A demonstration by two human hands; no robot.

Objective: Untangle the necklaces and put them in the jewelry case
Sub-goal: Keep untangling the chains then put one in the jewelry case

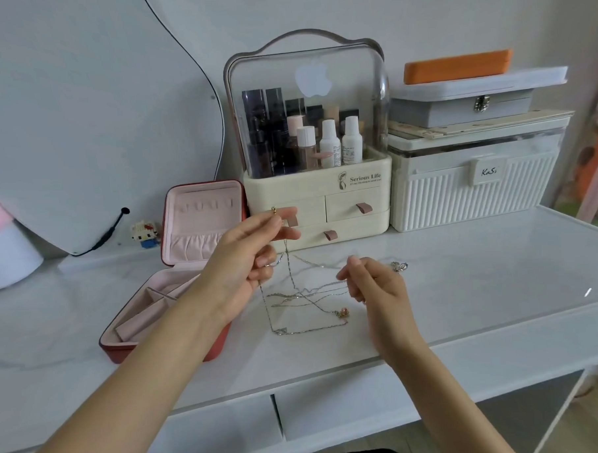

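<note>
Thin silver necklace chains (304, 296) lie tangled on the white marble tabletop, with a small pink-and-gold pendant (342, 312) among them. My left hand (251, 259) is raised above the table and pinches one chain near a gold bead end (274, 210), so that chain hangs down to the tangle. My right hand (375, 284) is low over the table and pinches another strand right of the tangle. A silver ring-shaped pendant (399, 266) lies just beyond my right hand. The red jewelry case (176, 266) stands open at the left, its pink lining and compartments showing, partly hidden by my left forearm.
A cream cosmetics organizer (318, 198) with drawers stands behind the tangle. A white ribbed storage box (474, 188) with grey boxes stacked on top is at the back right. A curved mirror (98, 132) leans at the left, with a small block figure (145, 233) beside the case.
</note>
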